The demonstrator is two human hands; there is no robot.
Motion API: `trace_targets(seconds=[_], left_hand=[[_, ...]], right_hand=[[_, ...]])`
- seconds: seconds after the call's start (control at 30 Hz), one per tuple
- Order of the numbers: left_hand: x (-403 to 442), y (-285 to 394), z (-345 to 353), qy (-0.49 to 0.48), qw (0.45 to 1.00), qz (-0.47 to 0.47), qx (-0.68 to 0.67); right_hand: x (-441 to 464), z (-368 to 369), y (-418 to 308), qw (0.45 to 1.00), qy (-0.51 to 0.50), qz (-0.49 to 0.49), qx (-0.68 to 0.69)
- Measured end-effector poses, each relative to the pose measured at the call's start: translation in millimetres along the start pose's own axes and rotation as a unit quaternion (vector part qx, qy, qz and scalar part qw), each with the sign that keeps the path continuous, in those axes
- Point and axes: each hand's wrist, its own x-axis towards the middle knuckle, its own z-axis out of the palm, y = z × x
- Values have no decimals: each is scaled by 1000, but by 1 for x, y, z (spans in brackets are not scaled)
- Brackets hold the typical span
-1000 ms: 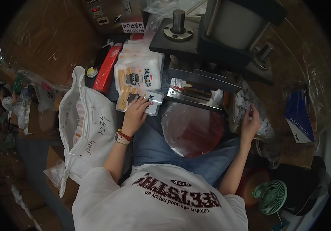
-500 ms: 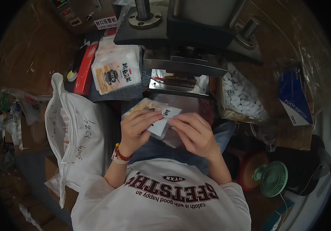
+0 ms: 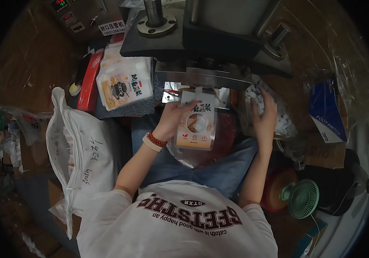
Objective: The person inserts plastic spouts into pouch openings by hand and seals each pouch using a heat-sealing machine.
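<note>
- the left hand (image 3: 176,119) grips a flat white-and-orange plastic pouch (image 3: 196,122) by its side edge, thumb laid over the printed front.
- the pouch is in front of the large dark metal press (image 3: 218,77), its narrow top end overlapping the polished metal plate (image 3: 170,95) at the press's opening; whether the two touch, i cannot tell.
- below the pouch, between the person's thighs, is a round red surface under clear plastic film (image 3: 224,142).
- the right hand (image 3: 265,112) reaches over a clear plastic bag of small white pieces (image 3: 279,124), fingers loosely bent; whether the fingertips are closed on a piece, i cannot tell.
- left of the press, a fanned stack of similar printed pouches (image 3: 126,86) lies on a dark grey cloth-like surface (image 3: 143,110), just beside a long red box (image 3: 90,81).
- a white woven sack with handwriting (image 3: 102,148) stands open near the left forearm.
- on the right are a blue-and-white cardboard box (image 3: 327,112) and, lower down, a small green fan (image 3: 303,198).
</note>
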Motion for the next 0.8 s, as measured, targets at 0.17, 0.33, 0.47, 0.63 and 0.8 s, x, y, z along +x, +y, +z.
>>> trace_targets(seconds=[0.17, 0.33, 0.47, 0.63, 0.8], left_hand=[[11, -1, -4, -4, 1000, -8, -7], [-3, 22, -19, 117, 920, 96, 361], [-25, 25, -76, 323, 454, 277, 783], [-56, 2, -122, 166, 533, 340, 757], [-77, 17, -85, 181, 745, 341, 544]], right_hand=[[-1, 31, 32, 989, -120, 14, -81], [1, 26, 40, 994, -105, 12, -31], [-6, 23, 25, 998, 50, -19, -44], [-36, 19, -37, 896, 38, 155, 415], [-43, 23, -104, 959, -43, -147, 240]])
